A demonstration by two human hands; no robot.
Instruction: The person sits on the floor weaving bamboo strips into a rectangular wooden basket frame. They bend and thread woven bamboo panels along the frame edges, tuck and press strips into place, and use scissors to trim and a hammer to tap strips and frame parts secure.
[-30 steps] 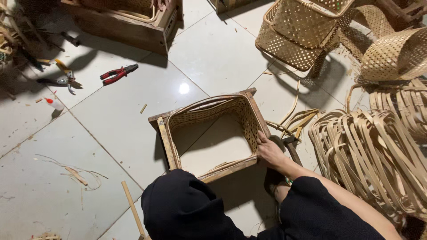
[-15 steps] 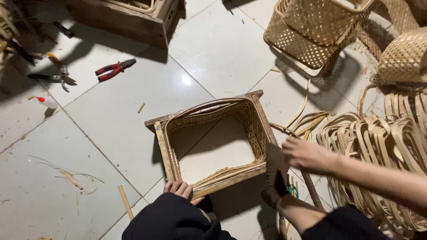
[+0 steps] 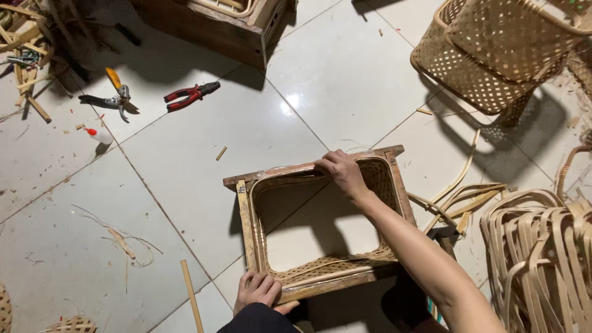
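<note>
A rectangular wooden frame (image 3: 246,222) with woven bamboo lining its inside sits on the tiled floor in front of me. My left hand (image 3: 259,290) grips its near left corner, fingers curled over the rim. Across the opening, my right hand (image 3: 342,172) reaches to the far rim and presses down on the top edge of the frame. White floor tile shows through the open middle of the frame.
Red-handled pliers (image 3: 190,95) and yellow-handled cutters (image 3: 114,92) lie at the upper left near a small glue bottle (image 3: 98,134). Woven baskets (image 3: 493,55) stand upper right, a bundle of bamboo strips (image 3: 542,259) at right, a wooden box (image 3: 216,21) at top.
My right hand has moved from the bamboo strips at the right to the frame's far rim. My left hand has come to grip the near corner. The view shifted down.
</note>
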